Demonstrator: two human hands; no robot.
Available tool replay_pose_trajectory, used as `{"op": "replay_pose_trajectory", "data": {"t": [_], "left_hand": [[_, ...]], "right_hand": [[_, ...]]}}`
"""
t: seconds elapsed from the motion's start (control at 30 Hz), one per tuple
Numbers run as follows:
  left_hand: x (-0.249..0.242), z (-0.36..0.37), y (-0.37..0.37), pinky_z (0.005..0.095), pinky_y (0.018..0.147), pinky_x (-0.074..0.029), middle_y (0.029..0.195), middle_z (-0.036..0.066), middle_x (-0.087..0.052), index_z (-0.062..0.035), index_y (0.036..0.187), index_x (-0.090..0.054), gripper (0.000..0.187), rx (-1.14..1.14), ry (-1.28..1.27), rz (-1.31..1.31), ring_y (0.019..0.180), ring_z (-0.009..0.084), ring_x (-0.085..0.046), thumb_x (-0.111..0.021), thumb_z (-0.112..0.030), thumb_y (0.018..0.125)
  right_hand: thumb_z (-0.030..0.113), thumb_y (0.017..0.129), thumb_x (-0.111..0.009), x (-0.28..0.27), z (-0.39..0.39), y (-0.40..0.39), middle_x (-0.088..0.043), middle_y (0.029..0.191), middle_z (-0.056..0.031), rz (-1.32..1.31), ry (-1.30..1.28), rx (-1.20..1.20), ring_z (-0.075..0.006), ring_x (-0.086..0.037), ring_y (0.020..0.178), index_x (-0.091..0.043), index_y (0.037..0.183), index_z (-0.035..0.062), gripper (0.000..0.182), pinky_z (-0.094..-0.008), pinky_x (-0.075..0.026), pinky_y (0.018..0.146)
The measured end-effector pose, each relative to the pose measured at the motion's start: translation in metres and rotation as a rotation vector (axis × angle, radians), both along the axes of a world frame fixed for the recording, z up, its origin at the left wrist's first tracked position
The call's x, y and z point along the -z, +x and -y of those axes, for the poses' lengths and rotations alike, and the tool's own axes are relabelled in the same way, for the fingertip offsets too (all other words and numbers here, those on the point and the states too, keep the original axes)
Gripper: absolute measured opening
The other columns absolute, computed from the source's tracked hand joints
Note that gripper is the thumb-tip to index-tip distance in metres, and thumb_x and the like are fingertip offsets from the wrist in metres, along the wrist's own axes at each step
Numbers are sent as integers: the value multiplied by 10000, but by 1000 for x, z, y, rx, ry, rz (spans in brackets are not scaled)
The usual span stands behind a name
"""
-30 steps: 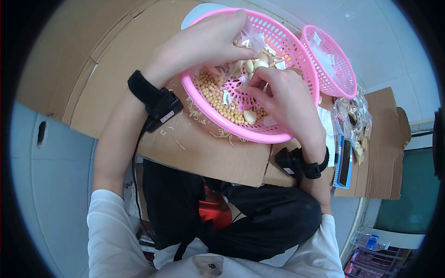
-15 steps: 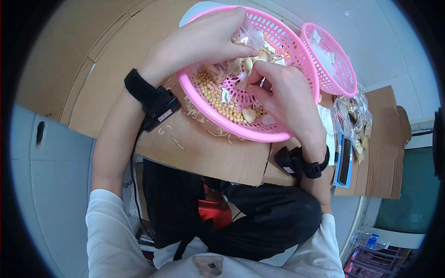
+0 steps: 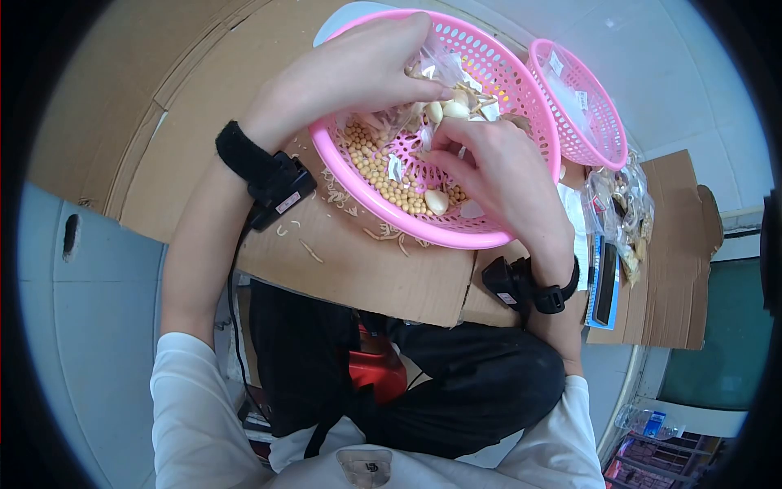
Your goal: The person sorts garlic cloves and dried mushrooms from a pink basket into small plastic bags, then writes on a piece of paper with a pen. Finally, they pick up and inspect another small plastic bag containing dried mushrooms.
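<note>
A large pink plastic basket [image 3: 432, 234] stands on cardboard with both my hands in it. My left hand [image 3: 383, 69] grips a clear plastic bag [image 3: 440, 63] at the basket's far left; its fingertips are partly hidden. Beside the bag lie pale flat slices [image 3: 454, 108] and thin tan strips. My right hand [image 3: 497, 167] hangs over the basket's middle, thumb and fingers pinched together; what is between them is too small to make out. Yellow soybeans [image 3: 371, 167] cover the near left of the basket floor, with one pale slice [image 3: 437, 202] and a white scrap [image 3: 395, 168] among them.
A smaller pink basket [image 3: 599, 147] holding clear plastic stands at the far right. Near it are bags of dried pieces [image 3: 623, 200] and a black object [image 3: 605, 284] on a blue-edged packet. Thin pale strips [image 3: 334, 191] are scattered on the cardboard [image 3: 366, 281] in front.
My right hand has moved slightly down and left, away from the pale slices, toward the basket's middle. My left hand keeps its place on the bag.
</note>
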State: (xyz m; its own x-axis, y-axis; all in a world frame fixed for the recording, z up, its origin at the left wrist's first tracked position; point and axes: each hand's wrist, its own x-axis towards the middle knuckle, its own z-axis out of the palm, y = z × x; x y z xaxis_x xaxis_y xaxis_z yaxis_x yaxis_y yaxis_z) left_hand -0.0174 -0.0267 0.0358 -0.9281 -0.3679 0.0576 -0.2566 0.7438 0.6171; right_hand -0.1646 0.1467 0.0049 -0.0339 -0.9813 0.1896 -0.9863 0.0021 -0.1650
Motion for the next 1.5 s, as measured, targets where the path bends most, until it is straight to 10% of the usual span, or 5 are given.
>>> {"op": "replay_pose_trajectory", "data": {"t": [0.37,0.57,0.87,1.03,1.5], "left_hand": [[40,11,-11,377,552,-611,944,235,-669,123,1126,-494,550,67,46,-299,765,265,-721,-775,-312,942],[31,11,-10,406,895,-590,1162,285,-707,154,1270,-534,590,47,-18,-175,1018,318,-704,-707,-331,983],[67,24,-22,343,506,-620,926,207,-658,89,1164,-497,560,199,-251,-541,761,241,-734,-825,-284,905],[46,11,-14,408,921,-516,1128,195,-644,35,1294,-534,682,152,-183,-241,1049,306,-653,-878,-337,837],[58,16,-19,324,553,-624,948,210,-695,103,1342,-500,672,238,-85,-414,661,224,-743,-857,-192,855]], "right_hand": [[215,921,-657,0,3,7,-723,811,-203,57,24,-7,-391,-727,793,-686,904,-3,221,-498,-573,732],[191,913,-638,-6,4,4,-711,789,-191,155,-103,10,-391,-706,751,-655,947,5,190,-482,-560,706],[167,1102,-557,-5,7,2,-529,778,25,513,-624,82,-59,-434,671,-601,997,8,195,-258,-360,578],[128,1035,-662,-2,8,-4,-652,769,-156,216,-504,81,-287,-649,677,-608,994,-14,156,-395,-494,630],[98,954,-732,-4,5,-1,-691,725,-125,254,-455,176,-244,-678,619,-641,908,-10,149,-366,-526,592]]}}
